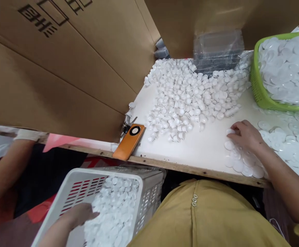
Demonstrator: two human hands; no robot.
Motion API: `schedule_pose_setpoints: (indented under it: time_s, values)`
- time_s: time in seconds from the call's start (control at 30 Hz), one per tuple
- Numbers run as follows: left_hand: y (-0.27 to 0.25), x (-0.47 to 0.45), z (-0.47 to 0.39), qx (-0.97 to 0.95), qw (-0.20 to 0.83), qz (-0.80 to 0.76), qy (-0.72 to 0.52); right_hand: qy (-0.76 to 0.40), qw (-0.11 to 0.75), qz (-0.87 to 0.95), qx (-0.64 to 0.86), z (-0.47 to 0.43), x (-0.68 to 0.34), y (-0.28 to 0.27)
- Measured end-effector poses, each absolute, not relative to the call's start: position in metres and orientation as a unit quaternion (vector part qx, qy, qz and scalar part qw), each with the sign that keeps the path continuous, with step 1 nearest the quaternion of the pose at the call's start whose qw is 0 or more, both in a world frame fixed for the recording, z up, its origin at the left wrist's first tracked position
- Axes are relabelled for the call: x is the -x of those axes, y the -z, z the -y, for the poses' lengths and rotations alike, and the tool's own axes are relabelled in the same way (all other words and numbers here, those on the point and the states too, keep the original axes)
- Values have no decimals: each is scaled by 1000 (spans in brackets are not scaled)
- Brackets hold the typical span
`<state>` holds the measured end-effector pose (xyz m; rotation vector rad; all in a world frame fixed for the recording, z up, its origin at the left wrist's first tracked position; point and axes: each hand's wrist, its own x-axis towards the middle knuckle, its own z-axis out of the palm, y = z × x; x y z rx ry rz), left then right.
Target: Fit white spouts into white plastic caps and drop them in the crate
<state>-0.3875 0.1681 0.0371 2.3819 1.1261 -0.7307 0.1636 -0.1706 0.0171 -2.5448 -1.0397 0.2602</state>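
Observation:
My right hand (247, 135) is over the right side of the white table, thumb and fingertips pinched on a small white plastic disc (230, 131). Beneath it lies a loose spread of flat, round white discs (238, 159). My left hand (81, 214) is down inside a white slatted basket (73, 175), above a heap of small white plastic pieces (115, 206). Its thumb stands apart and nothing shows in its grasp; the other fingers are partly hidden. A large pile of small white cup-like pieces (187, 99) covers the table's middle and back.
A green basket (257, 85) full of clear-white discs stands at the right. Tall cardboard (61, 79) walls the left and back. An orange phone (130, 142) lies at the table's front edge (180, 168). Another person's arm (12, 164) shows at far left.

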Motion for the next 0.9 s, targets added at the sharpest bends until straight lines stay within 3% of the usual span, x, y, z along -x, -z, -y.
schedule_pose_setpoints:
  time_s: [0.1,0.17,0.27,0.43,0.63,0.77,0.9]
  values:
    - [-69,313,-156,-862,87,-469,170,-129,233,349,898,166,-157,-18]
    - [-87,236,-136,-899,59,-431,39,-153,270,325,893,165,-153,-18]
    - [-90,116,-86,-952,118,-270,-79,-155,319,326,876,165,-150,-18]
    - [-61,-10,-22,-991,87,-101,-2,-131,363,309,869,170,-149,-15]
    - [-47,-28,-19,-982,131,-122,57,-121,379,342,851,169,-154,-13]
    - [-35,-10,-12,-956,271,-111,17,-201,431,294,829,166,-153,-14]
    - [-19,3,-6,-953,283,-110,-16,-287,465,298,783,164,-142,-18]
